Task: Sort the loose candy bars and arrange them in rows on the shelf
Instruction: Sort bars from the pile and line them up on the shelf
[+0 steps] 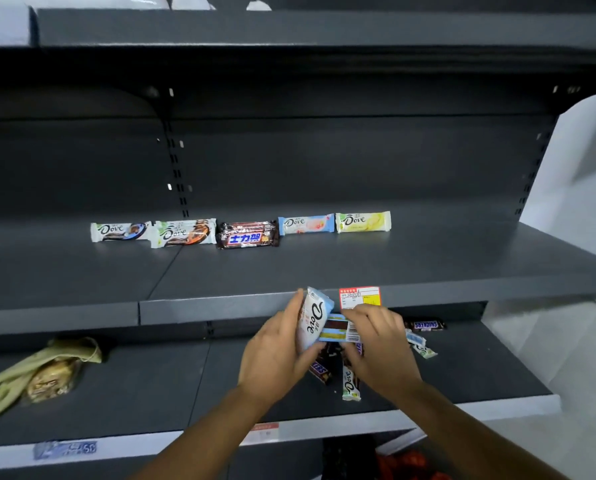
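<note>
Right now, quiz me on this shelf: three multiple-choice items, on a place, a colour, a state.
1. In the row, the yellow bar lies: A) far left B) far right C) in the middle.
2. The price tag is: A) red and yellow B) green C) black.
3. The left grip: A) hangs empty B) lies flat C) holds a white bar.
B: it ends the row on the right. A: red border, yellow patch. C: it curls round the bar.
</note>
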Available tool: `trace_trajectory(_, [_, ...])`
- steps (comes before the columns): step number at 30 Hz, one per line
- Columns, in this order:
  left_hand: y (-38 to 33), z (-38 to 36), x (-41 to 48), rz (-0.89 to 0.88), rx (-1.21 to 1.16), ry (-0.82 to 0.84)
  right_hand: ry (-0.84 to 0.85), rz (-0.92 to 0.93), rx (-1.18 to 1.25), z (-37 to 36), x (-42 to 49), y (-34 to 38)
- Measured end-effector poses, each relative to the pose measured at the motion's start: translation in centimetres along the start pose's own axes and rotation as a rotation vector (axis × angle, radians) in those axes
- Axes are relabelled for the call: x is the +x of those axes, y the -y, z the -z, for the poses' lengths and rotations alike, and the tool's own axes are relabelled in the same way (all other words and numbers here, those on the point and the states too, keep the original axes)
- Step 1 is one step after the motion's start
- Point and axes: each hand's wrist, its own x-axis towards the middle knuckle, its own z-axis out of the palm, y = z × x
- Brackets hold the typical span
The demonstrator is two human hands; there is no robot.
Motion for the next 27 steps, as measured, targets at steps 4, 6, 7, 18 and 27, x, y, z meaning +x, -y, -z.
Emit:
trace_trajectory(4, [-1.2, 2.4, 1.2, 0.012, -0.149, -0.087, -0.050, -0.049, 0.060, 1.2, 2.0, 0.9])
trace_trajectory(6, [-0.9, 2.9, 1.9, -0.030, -0.183, -0.106, -0.043, -0.081, 0.073, 1.9, 3.1, 1.1])
trace_trajectory(7, [-0.8, 3.0, 2.4, -0.044, -0.197, -0.121, -0.045, -0.098, 0.077, 2.2, 3.6, 1.0])
trace_trajectory(18, [0.0, 2.5, 8.8, 0.288, -0.325, -0.201, -0.037, -0.215, 0.092, 3.5, 8.1, -1.1])
trace_trajectory(27, [1.9, -0.8, 16.2, 0.459, -0.323, -0.168, 0.091, -0.125, 0.166, 0.3, 14.8, -3.7])
